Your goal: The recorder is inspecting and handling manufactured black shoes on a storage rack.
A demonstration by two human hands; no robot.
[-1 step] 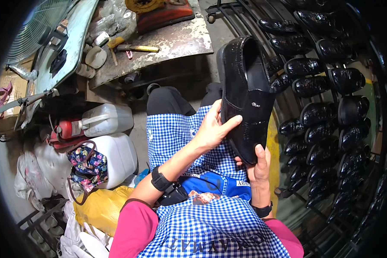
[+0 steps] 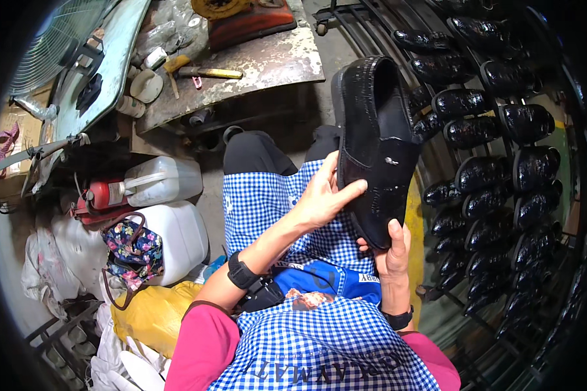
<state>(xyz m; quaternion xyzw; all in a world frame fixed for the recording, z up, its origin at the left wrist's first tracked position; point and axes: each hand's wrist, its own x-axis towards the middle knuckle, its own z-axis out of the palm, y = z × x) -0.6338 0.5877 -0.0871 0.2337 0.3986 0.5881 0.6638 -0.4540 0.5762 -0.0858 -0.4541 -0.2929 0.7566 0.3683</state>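
I hold a black slip-on shoe (image 2: 375, 146) up over my lap, heel end away from me and toe end toward me. My left hand (image 2: 323, 195) presses against the shoe's left side with thumb and fingers spread along it. My right hand (image 2: 390, 251) grips the toe end from below, thumb on top. A blue and white checked apron (image 2: 267, 202) covers my lap. There is a black band on each wrist.
A wheeled rack (image 2: 496, 163) filled with several glossy black shoes curves along the right. A worn metal workbench (image 2: 241, 65) with a hammer and tools stands ahead. White jerrycans (image 2: 169, 238), a red extinguisher, a floral bag, a yellow bag and a fan sit at left.
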